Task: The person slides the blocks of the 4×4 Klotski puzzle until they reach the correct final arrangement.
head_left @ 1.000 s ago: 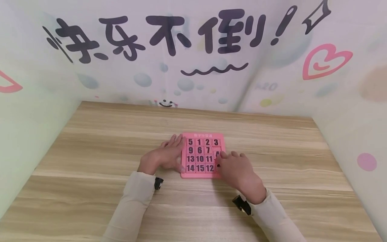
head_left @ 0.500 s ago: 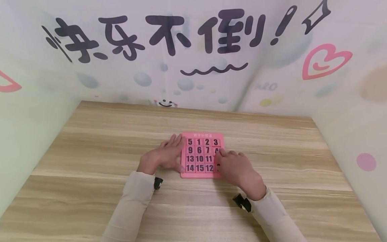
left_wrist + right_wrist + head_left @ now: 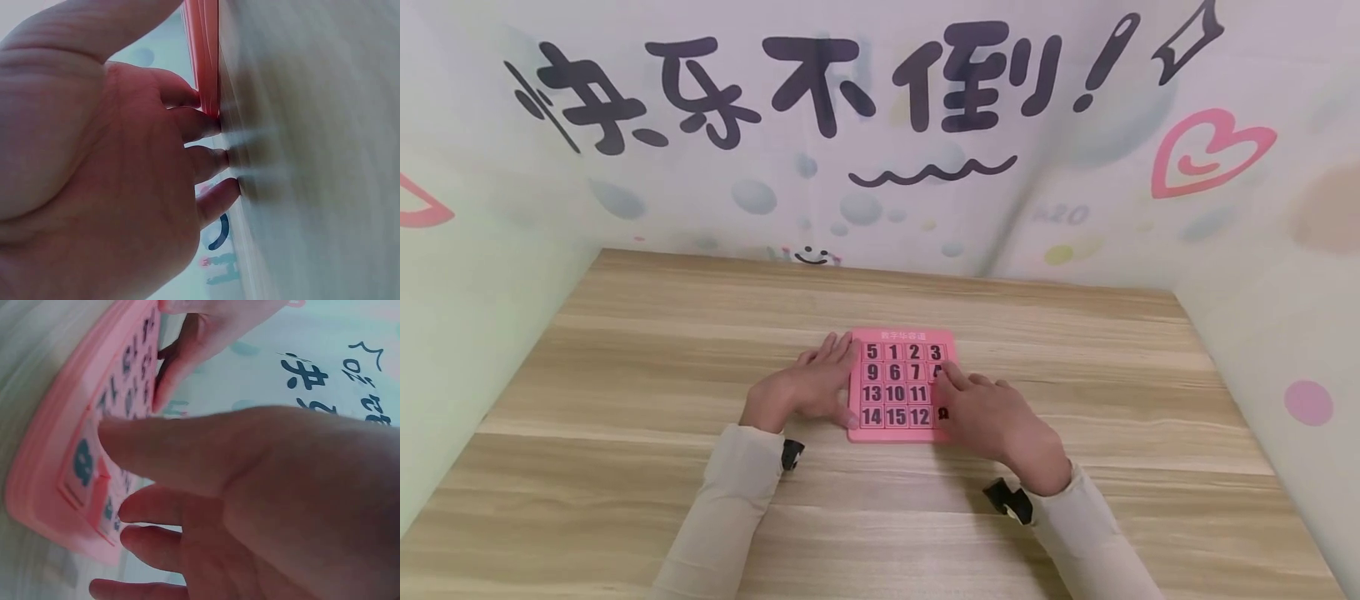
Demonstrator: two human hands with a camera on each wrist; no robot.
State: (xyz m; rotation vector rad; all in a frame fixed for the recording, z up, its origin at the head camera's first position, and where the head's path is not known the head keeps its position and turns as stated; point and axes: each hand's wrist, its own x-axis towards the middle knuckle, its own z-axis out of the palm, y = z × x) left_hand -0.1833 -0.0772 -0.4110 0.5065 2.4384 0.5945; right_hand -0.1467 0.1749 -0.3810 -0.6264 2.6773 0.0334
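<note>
On the pink puzzle point(image 3: 895, 436) between the hands, the 4 tile point(image 3: 936, 372) had slid up, seemingly freeing space for the 8 tile point(image 3: 943, 414); left hand point(image 3: 810, 386) lay spread, right hand point(image 3: 992, 419) loose-fingered, neither gripping.

Puzzle board point(image 3: 895, 436): smooth plastic, slight sheen. Tabletop point(image 3: 880, 517): smooth wood-grain. Backdrop point(image 3: 700, 196): matt, cloth-like. Sleeves point(image 3: 722, 500): matt cloth.

Left hand point(image 3: 808, 387) points toward two o'clock, fingertips point(image 3: 229, 189) apart; right hand point(image 3: 992, 417) aims between ten and eleven, thumb point(image 3: 172, 447) extended.
</note>
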